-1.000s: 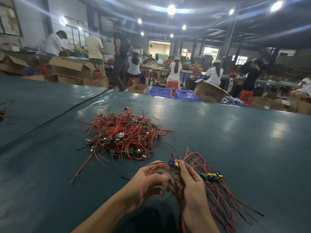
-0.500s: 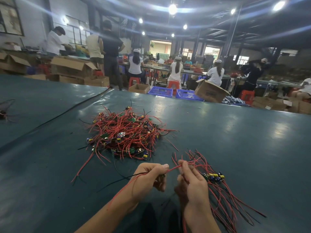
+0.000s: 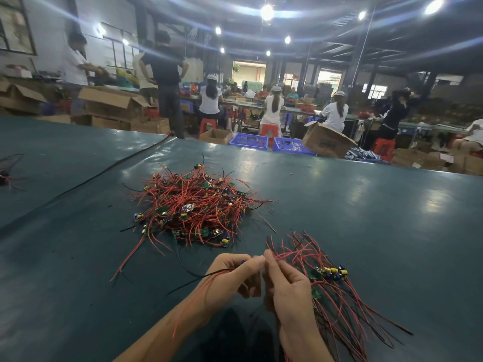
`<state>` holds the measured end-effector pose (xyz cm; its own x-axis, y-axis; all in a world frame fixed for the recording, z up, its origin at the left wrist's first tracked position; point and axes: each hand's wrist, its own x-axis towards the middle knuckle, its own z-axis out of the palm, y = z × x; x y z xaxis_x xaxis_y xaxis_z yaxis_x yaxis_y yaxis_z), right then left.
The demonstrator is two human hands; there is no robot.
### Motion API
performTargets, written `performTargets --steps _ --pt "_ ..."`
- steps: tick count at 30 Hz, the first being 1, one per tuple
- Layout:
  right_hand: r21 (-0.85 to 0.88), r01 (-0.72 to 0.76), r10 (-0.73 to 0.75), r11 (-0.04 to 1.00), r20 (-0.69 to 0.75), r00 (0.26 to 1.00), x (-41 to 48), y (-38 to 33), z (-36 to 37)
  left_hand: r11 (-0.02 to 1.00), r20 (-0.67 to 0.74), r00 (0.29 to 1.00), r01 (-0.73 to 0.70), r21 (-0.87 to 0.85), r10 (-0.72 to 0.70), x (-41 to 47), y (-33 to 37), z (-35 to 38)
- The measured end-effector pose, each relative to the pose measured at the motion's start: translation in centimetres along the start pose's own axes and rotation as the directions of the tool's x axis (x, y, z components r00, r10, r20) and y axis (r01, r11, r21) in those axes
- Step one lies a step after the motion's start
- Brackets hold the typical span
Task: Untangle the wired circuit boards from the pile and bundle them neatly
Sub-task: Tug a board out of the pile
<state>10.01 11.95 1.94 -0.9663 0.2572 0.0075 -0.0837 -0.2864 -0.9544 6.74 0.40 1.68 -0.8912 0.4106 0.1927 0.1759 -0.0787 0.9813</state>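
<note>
Head view: left hand [image 3: 230, 279] is curled round a small board [image 3: 242, 262]. Only a blue part of the board peeks out between the fingers [image 3: 252, 265]. Its red and black wires [image 3: 214, 275] trail back over the wrist and out left above the table [image 3: 379, 226]. Right hand [image 3: 288, 291] is just beside it, the tips of both hands touching. Right fingers [image 3: 273, 263] pinch red wire ends that run off to the right. Both hands are clamped, neither slack.

Bundle [image 3: 337, 304] lies on the table right of the right hand. Whether it touches the hand, cannot tell. Its boards are grouped mid-length, wires fanned toward near right. Pile [image 3: 193, 207] of tangled red wires and boards sits farther up the table, ahead-left of the hands and apart from them. A few loose ends stray toward the left hand.

Hard to make out: the held board is mostly hidden in the palm. It is unclear whether the pinched ends belong to it or to the bundle. The bundle's near end is cut off at the bottom edge. A small clump [image 3: 7, 173] is cut off at the left edge. Boxes [image 3: 326, 142], crates [image 3: 249, 141] and people beyond the table are blurred.
</note>
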Motion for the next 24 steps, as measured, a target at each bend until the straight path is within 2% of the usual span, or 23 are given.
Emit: performTargets --steps 3,5,9,12,14,16,18,21,24 --pt "0.048 -0.010 0.017 0.999 -0.151 0.988 0.7 -0.2 -0.7 1.000 0.025 1.000 0.010 0.025 -0.011 0.0 0.1 0.0" --pt "0.154 -0.006 0.042 0.988 -0.231 0.972 1.2 -0.6 -1.6 1.000 0.036 0.999 0.009 0.015 -0.010 0.0 0.3 -0.2" --pt "0.230 0.075 0.009 0.970 -0.342 0.940 1.8 -1.1 -2.6 1.000 0.000 1.000 -0.007 -0.007 0.007 -0.1 0.4 -0.6" --pt "0.192 0.070 -0.011 0.979 -0.295 0.955 1.5 -0.6 -2.2 0.999 -0.059 0.998 -0.011 -0.051 0.008 0.0 0.4 -0.5" --pt "0.107 0.049 -0.030 0.993 -0.174 0.984 1.2 0.0 -1.7 0.998 -0.075 0.997 -0.025 -0.051 0.021 0.1 0.3 -0.4" --pt "-0.032 0.081 -0.083 0.996 -0.049 0.995 0.9 0.5 -1.0 0.998 -0.081 0.995 -0.052 -0.029 0.049 0.2 0.3 -0.3" --pt "-0.076 0.124 -0.122 0.989 0.029 0.992 0.7 0.8 -0.5 0.996 -0.091 0.992 -0.091 -0.002 0.091 0.3 0.1 -0.1" --pt "-0.102 0.139 -0.136 0.985 0.032 0.990 0.7 0.9 -0.5 0.989 -0.078 0.987 -0.135 0.060 0.140 0.2 -0.3 0.0" --pt "-0.066 0.089 -0.089 0.994 0.000 0.996 1.1 0.8 -0.9 0.984 -0.041 0.989 -0.134 0.121 0.140 0.0 -0.6 0.1"
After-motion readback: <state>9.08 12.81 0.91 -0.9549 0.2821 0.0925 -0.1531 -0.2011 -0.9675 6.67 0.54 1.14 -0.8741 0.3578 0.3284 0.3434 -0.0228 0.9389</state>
